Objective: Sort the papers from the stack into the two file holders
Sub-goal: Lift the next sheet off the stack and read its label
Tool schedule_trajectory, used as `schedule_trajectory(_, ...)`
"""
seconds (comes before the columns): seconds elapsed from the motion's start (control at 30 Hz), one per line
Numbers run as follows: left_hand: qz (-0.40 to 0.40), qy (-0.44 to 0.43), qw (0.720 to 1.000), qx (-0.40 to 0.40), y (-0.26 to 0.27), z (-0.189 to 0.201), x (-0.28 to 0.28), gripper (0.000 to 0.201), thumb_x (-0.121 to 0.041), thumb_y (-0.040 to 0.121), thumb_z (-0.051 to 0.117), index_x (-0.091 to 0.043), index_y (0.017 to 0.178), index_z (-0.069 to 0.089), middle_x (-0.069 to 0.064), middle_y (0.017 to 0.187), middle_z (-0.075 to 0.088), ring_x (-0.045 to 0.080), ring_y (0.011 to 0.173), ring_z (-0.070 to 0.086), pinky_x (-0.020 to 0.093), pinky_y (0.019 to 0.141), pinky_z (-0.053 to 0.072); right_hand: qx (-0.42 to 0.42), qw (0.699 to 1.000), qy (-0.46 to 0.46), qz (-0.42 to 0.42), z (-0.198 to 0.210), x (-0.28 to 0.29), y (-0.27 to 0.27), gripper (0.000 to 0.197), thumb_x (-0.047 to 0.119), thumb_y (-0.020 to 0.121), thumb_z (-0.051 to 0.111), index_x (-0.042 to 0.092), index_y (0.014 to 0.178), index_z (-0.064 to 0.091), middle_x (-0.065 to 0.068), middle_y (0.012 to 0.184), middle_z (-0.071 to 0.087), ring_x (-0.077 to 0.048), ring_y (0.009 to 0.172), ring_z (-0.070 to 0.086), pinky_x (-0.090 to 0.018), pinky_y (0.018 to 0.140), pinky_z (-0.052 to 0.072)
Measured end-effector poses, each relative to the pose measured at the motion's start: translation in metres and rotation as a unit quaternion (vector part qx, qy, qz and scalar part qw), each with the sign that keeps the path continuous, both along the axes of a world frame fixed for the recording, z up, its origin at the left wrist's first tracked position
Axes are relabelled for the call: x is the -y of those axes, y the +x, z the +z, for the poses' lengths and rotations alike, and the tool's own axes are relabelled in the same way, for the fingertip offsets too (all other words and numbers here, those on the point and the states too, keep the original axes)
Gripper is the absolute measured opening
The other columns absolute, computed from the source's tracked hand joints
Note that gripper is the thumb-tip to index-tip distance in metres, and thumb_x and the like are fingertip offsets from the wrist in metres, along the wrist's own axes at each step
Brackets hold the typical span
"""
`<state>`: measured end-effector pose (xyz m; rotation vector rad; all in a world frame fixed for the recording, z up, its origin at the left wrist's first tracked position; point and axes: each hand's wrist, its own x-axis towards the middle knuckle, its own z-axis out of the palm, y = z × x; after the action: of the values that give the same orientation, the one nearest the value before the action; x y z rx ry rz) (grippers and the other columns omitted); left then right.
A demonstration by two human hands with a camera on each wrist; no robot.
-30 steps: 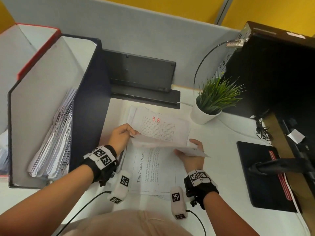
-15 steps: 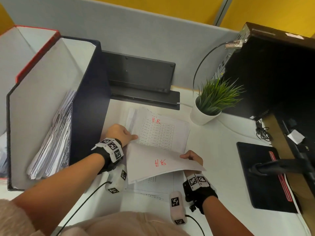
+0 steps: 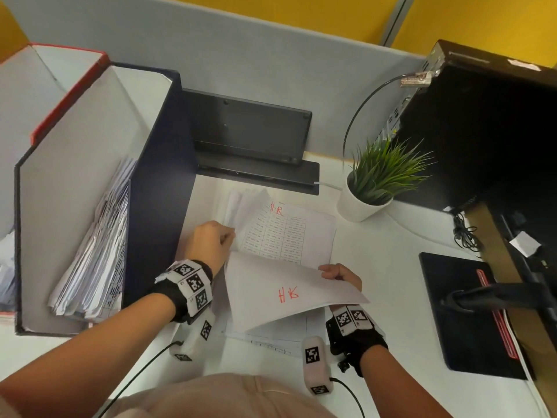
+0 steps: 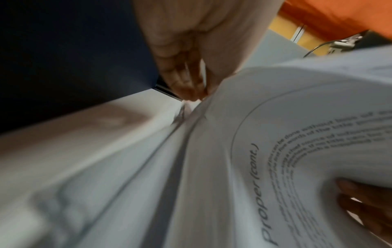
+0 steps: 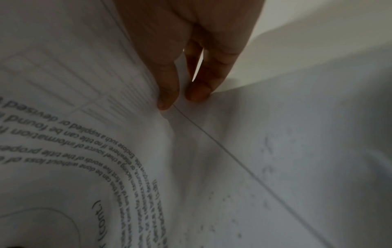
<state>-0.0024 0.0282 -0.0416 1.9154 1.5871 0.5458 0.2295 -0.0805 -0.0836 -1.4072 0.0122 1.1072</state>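
Observation:
A white sheet (image 3: 286,294) marked "HR" in red is lifted and tilted over the paper stack (image 3: 289,233), whose top page is a table also marked "HR". My left hand (image 3: 229,236) pinches the sheet's far left corner, shown close up in the left wrist view (image 4: 195,95). My right hand (image 3: 327,271) grips its right edge, thumb on top and fingers beneath (image 5: 182,100). The sheet's underside (image 4: 275,151) carries printed text. To the left stand the dark blue file holder (image 3: 159,176), with papers inside (image 3: 96,251), and the red-edged file holder (image 3: 66,95) beyond it.
A potted plant (image 3: 370,188) stands right of the stack. A black stand (image 3: 250,140) sits behind the stack against the grey partition. A black computer case (image 3: 482,131) and a black pad (image 3: 464,312) fill the right side.
The sheet, seen edge-on a second ago, has turned so its red "HR" side faces up. My left hand has dropped to its left corner. Little has moved in the last half second.

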Motion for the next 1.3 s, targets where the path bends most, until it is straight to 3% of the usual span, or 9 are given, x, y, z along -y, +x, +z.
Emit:
schedule_trajectory(0.17,0.043,-0.064,0.987,0.139,0.005,-0.003,0.014,0.021,-0.012,0.085,0.064,-0.011,0.106,0.064,0.005,0.097,0.067,0.014,0.081,0.061,0.027,0.079,0.053,0.025,0.999,0.027,0.000,0.004,0.002,-0.005,0.056,-0.021,0.068,0.034,0.011,0.026,0.052,-0.014,0.072,0.056,-0.030,0.069,0.050,-0.033,0.071,0.044)
schedule_trajectory(0.3,0.105,-0.144,0.983,0.048,0.010,-0.008,0.002,0.053,-0.023,0.073,0.078,-0.008,0.117,0.051,0.008,0.099,0.061,0.019,0.085,0.055,0.028,0.075,0.045,0.047,0.999,0.018,0.014,0.005,0.003,-0.007,0.057,-0.021,0.070,0.033,0.011,0.025,0.050,-0.013,0.073,0.056,-0.030,0.072,0.048,-0.035,0.073,0.043)
schedule_trajectory(0.43,0.095,-0.138,0.984,-0.053,0.009,-0.004,-0.008,0.029,-0.031,0.072,0.078,-0.013,0.069,0.057,0.004,0.081,0.062,0.021,0.072,0.059,0.032,0.070,0.053,0.146,0.988,0.004,0.052,0.005,0.007,-0.010,0.060,-0.021,0.071,0.038,0.016,0.026,0.049,-0.010,0.074,0.059,-0.027,0.080,0.049,-0.032,0.076,0.043)
schedule_trajectory(0.67,0.036,-0.098,0.994,-0.045,0.008,-0.005,-0.008,0.032,-0.017,0.087,0.062,-0.004,0.058,0.059,0.013,0.064,0.061,0.027,0.061,0.058,0.036,0.065,0.055,0.187,0.980,0.000,0.073,0.003,0.008,-0.008,0.041,-0.022,0.074,0.040,0.009,0.047,0.046,-0.007,0.076,0.061,-0.028,0.085,0.051,-0.035,0.081,0.042)
schedule_trajectory(0.8,0.002,0.018,0.999,0.044,0.000,-0.002,0.003,0.016,-0.011,0.089,0.060,-0.001,0.090,0.072,0.008,0.093,0.067,0.023,0.079,0.063,0.032,0.077,0.054,0.158,0.985,-0.005,0.066,0.006,0.008,-0.009,0.058,-0.021,0.073,0.039,0.017,0.030,0.048,-0.013,0.077,0.061,-0.028,0.083,0.050,-0.037,0.084,0.043)
schedule_trajectory(0.93,0.020,-0.034,0.976,0.215,0.000,0.004,0.018,0.017,0.002,0.084,0.060,-0.013,0.086,0.069,0.004,0.090,0.067,0.018,0.079,0.062,0.027,0.072,0.053,0.316,0.937,-0.085,0.122,0.010,0.006,-0.009,0.031,-0.005,0.074,0.068,0.016,0.062,0.049,-0.009,0.080,0.062,-0.017,0.071,0.054,-0.014,0.057,0.041)
schedule_trajectory(1.1,0.044,-0.113,0.936,0.331,0.002,0.011,0.020,0.028,0.018,0.080,0.050,-0.007,0.067,0.048,0.012,0.082,0.068,0.022,0.078,0.064,0.024,0.066,0.053,0.321,0.937,-0.073,0.112,0.013,0.007,-0.007,0.059,0.008,0.063,0.084,0.018,0.110,0.051,0.003,0.098,0.060,-0.010,0.082,0.058,-0.020,0.073,0.046)
schedule_trajectory(1.2,0.062,-0.157,0.915,0.365,0.004,0.016,0.012,0.031,0.017,0.081,0.037,-0.005,0.061,0.046,0.018,0.079,0.067,0.024,0.073,0.064,0.021,0.059,0.050,0.315,0.928,-0.093,0.178,0.016,0.008,-0.006,0.025,0.011,0.072,0.078,0.027,0.078,0.059,0.014,0.074,0.059,0.004,0.066,0.054,-0.014,0.062,0.042)
schedule_trajectory(1.3,0.132,-0.192,0.925,0.298,0.004,0.010,-0.005,0.028,0.005,0.085,0.037,-0.004,0.073,0.061,0.017,0.090,0.066,0.028,0.088,0.060,0.032,0.075,0.046,0.291,0.946,-0.017,0.139,0.008,0.010,-0.005,0.037,-0.018,0.076,0.055,0.011,0.053,0.052,0.009,0.050,0.052,-0.005,0.051,0.048,-0.014,0.053,0.041)
